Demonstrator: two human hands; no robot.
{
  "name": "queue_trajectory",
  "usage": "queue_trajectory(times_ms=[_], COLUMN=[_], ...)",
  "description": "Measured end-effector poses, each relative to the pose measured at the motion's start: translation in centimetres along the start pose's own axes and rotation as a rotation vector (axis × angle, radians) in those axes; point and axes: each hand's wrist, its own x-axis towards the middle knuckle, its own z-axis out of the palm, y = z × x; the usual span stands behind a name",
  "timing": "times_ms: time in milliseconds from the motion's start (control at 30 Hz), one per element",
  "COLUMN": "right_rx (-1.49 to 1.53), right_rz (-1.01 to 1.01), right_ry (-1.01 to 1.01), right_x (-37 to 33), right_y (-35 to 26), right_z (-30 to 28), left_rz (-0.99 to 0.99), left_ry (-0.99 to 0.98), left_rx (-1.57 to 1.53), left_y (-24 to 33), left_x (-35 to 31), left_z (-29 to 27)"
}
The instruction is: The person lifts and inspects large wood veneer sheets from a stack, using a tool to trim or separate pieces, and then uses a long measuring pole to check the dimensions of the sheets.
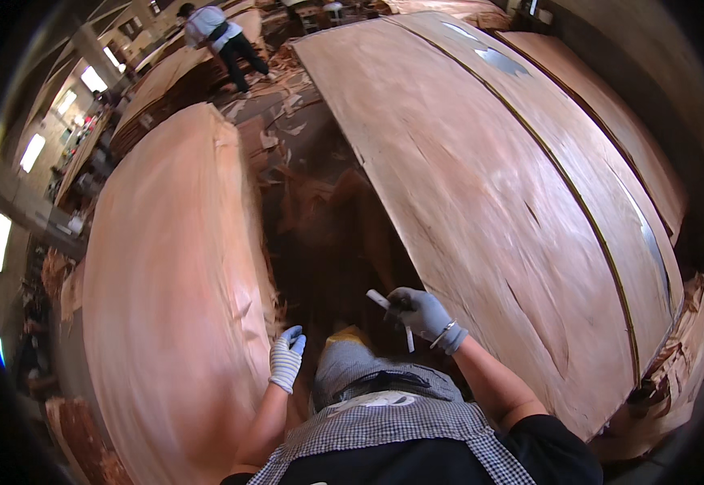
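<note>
My left hand (286, 360), in a striped glove with blue fingertips, is beside the right edge of a tall stack of thin reddish wood veneer sheets (162, 275). Its fingers point forward and look slightly apart, with nothing visible in them. Over the dark gap between the stacks, my right hand (425, 314) in a grey glove is closed round a slim white stick-like tool (378, 299). A narrow white piece (409, 339) sticks out below the fingers; whether it belongs to the tool I cannot tell. To the right lies a broad veneer sheet (465, 162) with small splits.
A dark seam (562, 174) runs along the right-hand veneer, with shiny grey patches (501, 62) beyond it. Torn veneer scraps (291, 105) litter the floor ahead. Another person (221, 44) bends over a farther stack (158, 85). Ragged offcuts (679, 380) lie at the lower right.
</note>
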Motion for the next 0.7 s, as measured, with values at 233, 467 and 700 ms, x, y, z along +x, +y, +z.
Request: queue_trajectory(times_ms=[233,467,700], right_rx=[0.339,0.331,0.251], right_rz=[0.212,0.395,0.507], right_ry=[0.562,0.742,0.915], right_x=[17.7,41.2,54.1], right_y=[1.2,2.1,3.6], right_z=[-9.0,-19.4,-25.0], left_rz=[0.431,0.945,1.173], left_ry=[-0.341,-0.475,-0.386], left_rx=[0.337,0.445,0.506], left_y=[4.3,17.6,23.0], left_x=[28.2,56.1,68.1], left_z=[5.5,16.6,26.8])
